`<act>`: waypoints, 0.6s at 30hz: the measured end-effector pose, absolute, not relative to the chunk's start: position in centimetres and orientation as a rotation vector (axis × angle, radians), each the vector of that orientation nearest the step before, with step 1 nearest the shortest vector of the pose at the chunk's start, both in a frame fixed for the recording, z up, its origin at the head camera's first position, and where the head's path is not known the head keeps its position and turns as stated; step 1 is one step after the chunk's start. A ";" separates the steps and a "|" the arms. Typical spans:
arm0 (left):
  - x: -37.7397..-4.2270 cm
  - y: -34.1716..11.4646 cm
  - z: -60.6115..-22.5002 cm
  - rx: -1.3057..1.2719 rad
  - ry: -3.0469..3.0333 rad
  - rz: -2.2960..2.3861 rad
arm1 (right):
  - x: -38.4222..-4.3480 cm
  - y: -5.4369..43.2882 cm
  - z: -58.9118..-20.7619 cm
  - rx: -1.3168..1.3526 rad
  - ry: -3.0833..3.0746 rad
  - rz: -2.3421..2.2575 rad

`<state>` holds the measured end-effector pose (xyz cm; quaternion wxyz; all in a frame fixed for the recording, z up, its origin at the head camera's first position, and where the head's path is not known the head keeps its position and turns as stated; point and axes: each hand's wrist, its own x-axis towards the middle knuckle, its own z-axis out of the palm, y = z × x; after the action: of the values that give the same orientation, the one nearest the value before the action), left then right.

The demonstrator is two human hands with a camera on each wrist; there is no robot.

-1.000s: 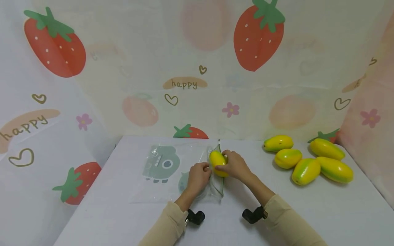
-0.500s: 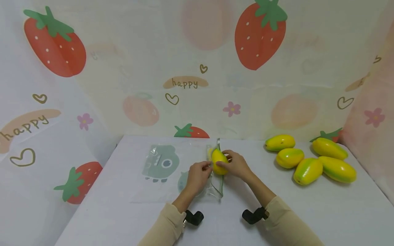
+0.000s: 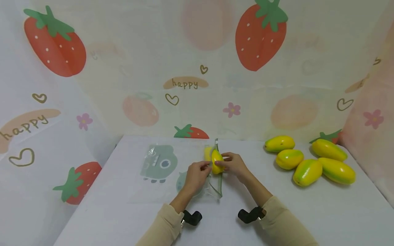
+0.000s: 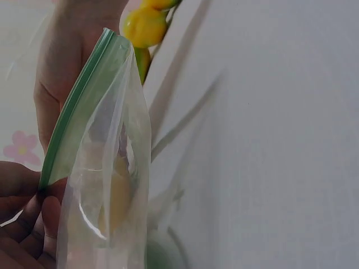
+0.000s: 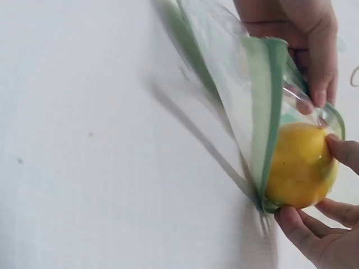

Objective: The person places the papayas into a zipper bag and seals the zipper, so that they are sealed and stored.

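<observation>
In the head view a clear zip bag (image 3: 160, 164) with a green dinosaur print lies flat, its green-edged mouth toward the right. My left hand (image 3: 197, 176) pinches the edge of that mouth between thumb and fingers, as the left wrist view also shows at the green zip strip (image 4: 76, 109). A yellow-green papaya (image 3: 217, 161) is partly inside the opening. Gripping its outer end is my right hand (image 3: 235, 166), fingers spread around it. From the right wrist, the papaya (image 5: 300, 165) sits between the two green strips of the raised mouth.
Several more yellow-green papayas (image 3: 307, 172) lie grouped at the right of the white table (image 3: 221, 225). Behind stands a cloth backdrop (image 3: 197, 44) printed with strawberries. Each wrist carries a small black camera mount (image 3: 250, 215).
My right hand has moved the papaya slightly left and turned it, so it sits further into the bag's mouth. The left hand keeps its pinch on the bag edge.
</observation>
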<state>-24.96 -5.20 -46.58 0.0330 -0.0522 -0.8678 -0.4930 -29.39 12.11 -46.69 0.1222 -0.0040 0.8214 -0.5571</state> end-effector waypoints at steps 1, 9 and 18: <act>-25.0 -5.2 -46.6 -0.166 -2.670 -1.527 | -29.4 12.0 -46.8 -0.010 2.404 -1.630; -25.2 -5.3 -46.8 -0.174 -2.657 -1.558 | -29.3 12.1 -46.6 -0.061 2.335 -1.696; -25.1 -5.5 -46.8 -0.202 -2.636 -1.613 | -29.4 11.5 -47.0 -0.043 2.300 -1.781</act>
<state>-25.14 -5.51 -46.79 0.0222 -0.0651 -0.8510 -0.5206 -29.41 11.53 -47.01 0.1161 -0.0146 0.7852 -0.6082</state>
